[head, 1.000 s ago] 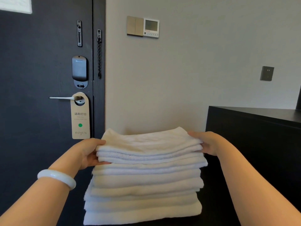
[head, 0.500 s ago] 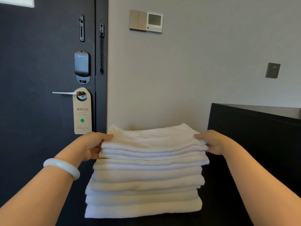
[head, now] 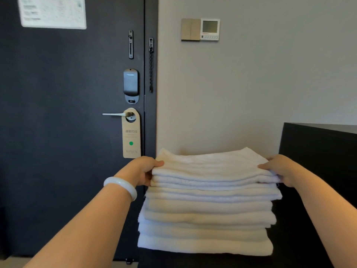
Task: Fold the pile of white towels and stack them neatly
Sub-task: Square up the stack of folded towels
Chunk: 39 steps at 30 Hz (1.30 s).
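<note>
White terry-cloth towels, folded into flat rectangles, form a tall stack (head: 208, 219) in the lower centre of the frame, resting on a black surface (head: 299, 238). The left hand (head: 143, 171) grips the left end of the topmost folded white towel (head: 210, 167), thumb lying on top and fingers tucked beneath. The right hand (head: 280, 169) clamps the towel's right end, thumb also on top. This towel lies on the stack, roughly in line with those below.

A smooth white bangle (head: 121, 187) circles the left wrist. Filling the left of the frame is a dark matte door (head: 58, 113) with a silver lever handle (head: 114, 114). A beige paper door hanger (head: 131, 136) with a green dot hangs from the handle, under a black electronic lock (head: 131, 85). A white notice sheet (head: 52, 12) is at upper left. A white thermostat (head: 210, 29) sits upper centre on the grey wall. A black cabinet (head: 318, 151) rises at right.
</note>
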### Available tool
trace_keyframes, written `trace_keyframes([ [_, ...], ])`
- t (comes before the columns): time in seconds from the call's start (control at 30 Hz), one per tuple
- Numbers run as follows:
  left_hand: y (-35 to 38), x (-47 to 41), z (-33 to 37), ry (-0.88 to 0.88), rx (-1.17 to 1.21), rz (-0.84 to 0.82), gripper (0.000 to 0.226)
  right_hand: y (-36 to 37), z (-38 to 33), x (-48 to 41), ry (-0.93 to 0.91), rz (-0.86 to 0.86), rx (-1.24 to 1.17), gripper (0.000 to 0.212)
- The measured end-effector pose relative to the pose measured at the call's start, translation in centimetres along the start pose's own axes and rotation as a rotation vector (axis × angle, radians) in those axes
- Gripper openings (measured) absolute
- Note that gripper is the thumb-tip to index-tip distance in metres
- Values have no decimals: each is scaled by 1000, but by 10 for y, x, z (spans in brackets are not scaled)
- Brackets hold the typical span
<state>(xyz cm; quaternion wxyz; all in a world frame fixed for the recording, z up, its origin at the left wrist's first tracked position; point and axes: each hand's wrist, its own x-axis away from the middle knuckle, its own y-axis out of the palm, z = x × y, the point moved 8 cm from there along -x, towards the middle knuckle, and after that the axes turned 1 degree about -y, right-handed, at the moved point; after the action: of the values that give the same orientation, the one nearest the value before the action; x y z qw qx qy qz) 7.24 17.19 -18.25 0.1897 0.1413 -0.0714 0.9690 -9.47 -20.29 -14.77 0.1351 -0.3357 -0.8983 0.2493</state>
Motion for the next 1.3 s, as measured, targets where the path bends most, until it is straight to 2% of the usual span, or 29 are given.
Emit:
trace_keyframes([
  [0.17, -2, -1, 3, 3, -12, 34, 36, 0, 1, 0, 22, 6, 38, 18],
  [0.33, -4, -7, -2, 38, -119, 71, 35, 7, 2, 10, 45, -33, 102, 17],
  [0.4, -5, -9, -4, 37, -150, 82, 33, 10, -2, 10, 29, -22, 232, 19],
  [0.43, -5, -9, -4, 33, -154, 79, 33, 11, -8, 10, -21, 16, 418, 23],
  [0.5, -3, -9, -3, 19, -118, 44, 31, 11, -36, 15, -250, 223, 761, 43],
  [0.53, -2, -8, -3, 8, -80, 16, 30, 21, -52, 22, -408, 268, 767, 53],
  [0.6, 1, -4, -4, -7, 9, -39, 25, 59, -72, 42, -658, 119, 619, 64],
  [0.7, 2, 0, -1, 15, 33, -42, 12, 113, -73, 56, -743, -156, 649, 65],
  [0.83, -6, 1, 9, 85, 54, 12, 6, 119, -70, 47, -749, -108, 638, 97],
  [0.93, -17, -3, -10, 47, 33, 62, 15, 129, -61, 47, -717, -151, 760, 80],
  [1.07, -19, -5, -22, 29, 144, 32, 22, 136, -61, 55, -720, -206, 822, 99],
  [1.17, -16, -1, -20, 8, 236, 3, 16, 145, -69, 66, -803, -263, 794, 121],
  [1.2, -16, -1, -19, -1, 269, -6, 12, 150, -72, 70, -839, -273, 787, 119],
  [1.3, -18, -1, -23, -17, 278, 2, 8, 161, -75, 70, -859, -288, 796, 87],
])
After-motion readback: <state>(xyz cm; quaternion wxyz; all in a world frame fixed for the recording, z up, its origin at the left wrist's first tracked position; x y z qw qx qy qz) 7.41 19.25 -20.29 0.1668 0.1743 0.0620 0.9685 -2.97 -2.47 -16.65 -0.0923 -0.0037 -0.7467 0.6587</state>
